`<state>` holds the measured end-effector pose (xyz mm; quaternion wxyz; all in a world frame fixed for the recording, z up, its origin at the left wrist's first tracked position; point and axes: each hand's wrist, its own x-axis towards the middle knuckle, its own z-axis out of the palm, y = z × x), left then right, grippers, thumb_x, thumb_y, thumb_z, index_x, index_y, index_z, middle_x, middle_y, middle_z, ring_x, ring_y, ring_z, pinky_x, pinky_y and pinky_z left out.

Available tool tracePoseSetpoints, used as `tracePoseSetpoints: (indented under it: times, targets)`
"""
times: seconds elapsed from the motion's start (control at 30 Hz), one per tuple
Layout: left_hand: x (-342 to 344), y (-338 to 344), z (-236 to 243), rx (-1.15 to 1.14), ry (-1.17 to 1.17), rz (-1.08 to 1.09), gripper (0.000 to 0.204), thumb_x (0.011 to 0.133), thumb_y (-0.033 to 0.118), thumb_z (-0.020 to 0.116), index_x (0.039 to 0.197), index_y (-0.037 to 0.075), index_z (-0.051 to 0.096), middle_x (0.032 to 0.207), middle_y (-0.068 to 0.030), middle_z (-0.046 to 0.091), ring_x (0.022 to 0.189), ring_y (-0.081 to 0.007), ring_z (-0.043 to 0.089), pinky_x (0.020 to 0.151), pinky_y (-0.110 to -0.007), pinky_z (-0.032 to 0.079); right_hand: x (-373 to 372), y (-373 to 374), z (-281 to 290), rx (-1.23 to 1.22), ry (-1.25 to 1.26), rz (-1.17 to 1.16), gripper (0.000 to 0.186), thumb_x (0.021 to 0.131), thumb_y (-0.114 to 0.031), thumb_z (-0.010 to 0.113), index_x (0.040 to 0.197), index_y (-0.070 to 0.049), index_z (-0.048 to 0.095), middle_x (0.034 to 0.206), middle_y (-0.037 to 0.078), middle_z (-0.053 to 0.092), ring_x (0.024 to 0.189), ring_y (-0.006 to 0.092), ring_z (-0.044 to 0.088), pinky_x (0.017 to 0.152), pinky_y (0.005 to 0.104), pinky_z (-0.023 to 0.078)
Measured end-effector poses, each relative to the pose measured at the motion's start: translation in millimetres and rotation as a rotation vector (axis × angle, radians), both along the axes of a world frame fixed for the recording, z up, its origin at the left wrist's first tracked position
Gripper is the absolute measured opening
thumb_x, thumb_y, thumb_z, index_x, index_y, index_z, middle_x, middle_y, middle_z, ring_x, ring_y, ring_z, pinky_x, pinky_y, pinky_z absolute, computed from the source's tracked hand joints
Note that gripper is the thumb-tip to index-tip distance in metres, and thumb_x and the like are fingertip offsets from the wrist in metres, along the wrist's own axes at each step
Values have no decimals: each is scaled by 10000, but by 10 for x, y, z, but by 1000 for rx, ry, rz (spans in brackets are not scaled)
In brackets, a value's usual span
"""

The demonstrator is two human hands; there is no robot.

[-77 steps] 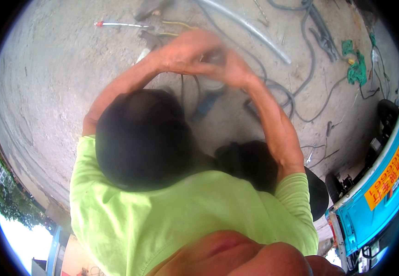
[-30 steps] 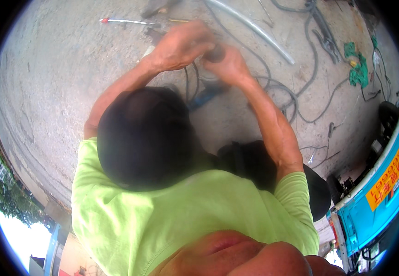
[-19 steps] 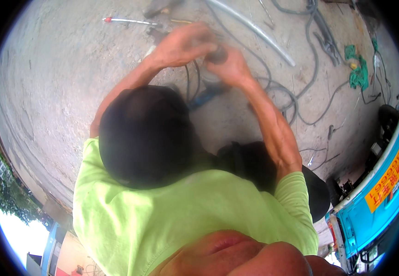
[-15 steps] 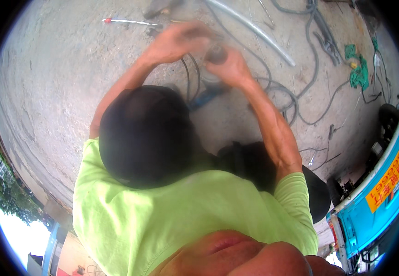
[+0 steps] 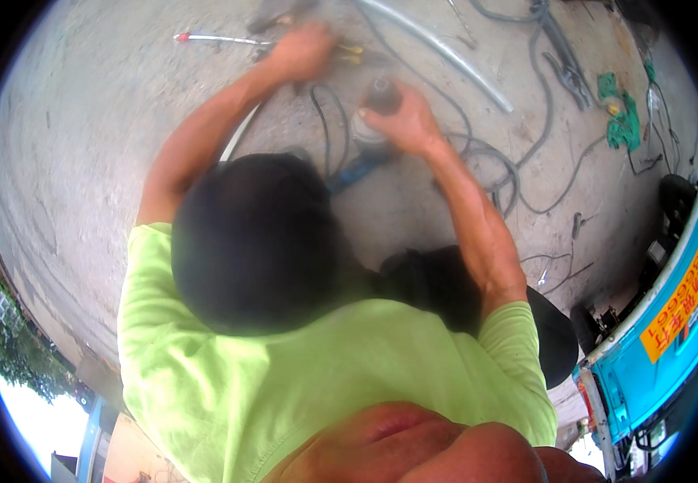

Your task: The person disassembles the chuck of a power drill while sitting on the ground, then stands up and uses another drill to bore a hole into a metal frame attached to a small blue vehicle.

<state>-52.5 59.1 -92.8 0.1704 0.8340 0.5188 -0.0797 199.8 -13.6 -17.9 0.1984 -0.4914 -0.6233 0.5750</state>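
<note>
My right hand (image 5: pixel 405 117) is wrapped round a dark, upright cylindrical piece (image 5: pixel 382 94) with a paler, blurred section below. A blue object (image 5: pixel 347 174), perhaps a tool body, lies just below it on the concrete floor. My left hand (image 5: pixel 305 50), up and to the left, is blurred at some dark items beside yellow handles (image 5: pixel 351 53); its fingers and whatever they touch cannot be made out. A thin white rod with a red tip (image 5: pixel 216 38) lies left of it. Dark cords loop between my hands and the black rounded shape of my knee (image 5: pixel 248 241).
A long silvery tube (image 5: pixel 446 51) lies at the top. Grey cables (image 5: pixel 516 179), a dark clamp-like tool (image 5: pixel 570 76) and green crumpled material (image 5: pixel 624 125) lie at right. A turquoise vehicle (image 5: pixel 631 386) with an orange sticker stands along the right edge.
My left hand has left the dark piece and moved up and leftward toward the items by the yellow handles. My right hand stays on the piece, uncovering more of it.
</note>
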Motion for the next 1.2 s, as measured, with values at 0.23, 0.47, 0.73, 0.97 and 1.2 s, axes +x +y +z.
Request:
tracePoseSetpoints:
  times: [0.23, 0.47, 0.73, 0.97, 1.2]
  targets:
    - [-97, -178, 817, -302, -747, 881, 654, 869, 308, 722, 1441, 60, 525, 1100, -146, 666, 961, -292, 660, 866, -412, 534, 80, -23, 34, 75, -59, -167, 336, 811, -265, 751, 1031, -22, 675, 963, 144, 733, 902, 267, 691, 855, 373, 522]
    - [-116, -670, 1402, -174, -438, 286, 705, 865, 247, 761, 1471, 33, 474, 1189, -165, 666, 1097, -270, 644, 973, -377, 503, 37, -12, -8, 122, -37, -154, 379, 804, -285, 757, 1052, -12, 670, 1004, 168, 734, 939, 284, 698, 871, 385, 524]
    - [-28, -848, 1460, -272, -459, 372, 683, 839, 144, 751, 1457, 21, 487, 1236, -160, 665, 1153, -268, 636, 1023, -374, 492, 49, 31, -36, -5, -59, -60, 496, 789, -313, 757, 1162, -6, 648, 1076, 202, 711, 1012, 325, 682, 909, 401, 518]
    - [94, -961, 1530, -449, -357, 358, 659, 842, 158, 743, 1447, 57, 504, 1236, -186, 677, 1195, -289, 622, 988, -409, 501, 49, 16, -86, 85, -36, -15, 495, 793, -322, 747, 1169, -17, 646, 1069, 198, 712, 1010, 339, 680, 910, 399, 518]
    - [-7, -975, 1423, -174, -482, 638, 655, 834, 76, 725, 1452, 80, 510, 1332, -166, 630, 1231, -298, 603, 1048, -371, 463, 0, 29, -41, 54, -38, -28, 423, 783, -297, 739, 1094, -18, 671, 1035, 202, 712, 967, 341, 679, 893, 397, 515]
